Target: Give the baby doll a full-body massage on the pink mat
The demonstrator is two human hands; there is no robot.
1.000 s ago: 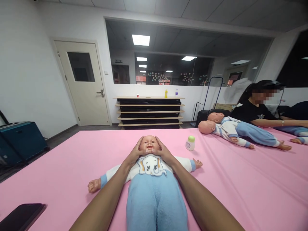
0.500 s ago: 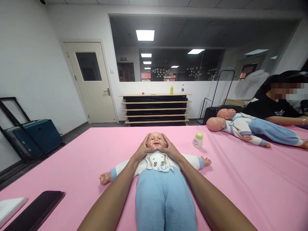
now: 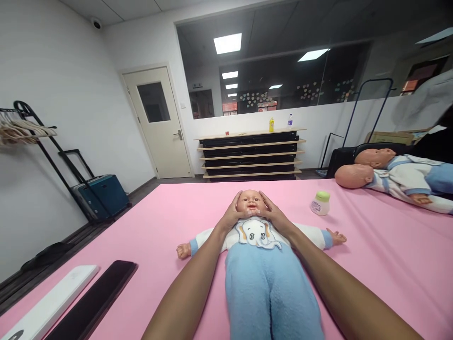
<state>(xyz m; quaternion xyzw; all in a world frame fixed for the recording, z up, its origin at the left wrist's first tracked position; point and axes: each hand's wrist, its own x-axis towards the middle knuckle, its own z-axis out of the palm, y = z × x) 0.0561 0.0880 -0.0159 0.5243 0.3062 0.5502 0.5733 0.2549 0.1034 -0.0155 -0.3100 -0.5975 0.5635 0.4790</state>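
A baby doll (image 3: 269,274) lies on its back on the pink table cover (image 3: 170,212), its feet pointing towards me. It wears a white top with an elephant face and fuzzy light-blue trousers, and its arms are spread to the sides. My left hand (image 3: 231,215) cups one side of the doll's head, fingers along the temple and thumb at the chin. On the other side my right hand (image 3: 275,216) grips the head in the same way. Both thumbs nearly meet below the doll's mouth. The backs of the fingers hide the sides of the head.
Right of the doll stands a small bottle (image 3: 320,204) with a green cap. Two more dolls (image 3: 354,176) lie at the far right. Near the left front edge are a black phone (image 3: 95,297) and a white slab-like device (image 3: 53,302). A blue suitcase (image 3: 102,196) stands beyond the table.
My view has turned left, so the doll and table appear further right; a clothes rack with hangers has come into view. Both hands keep the same hold on the doll's head.
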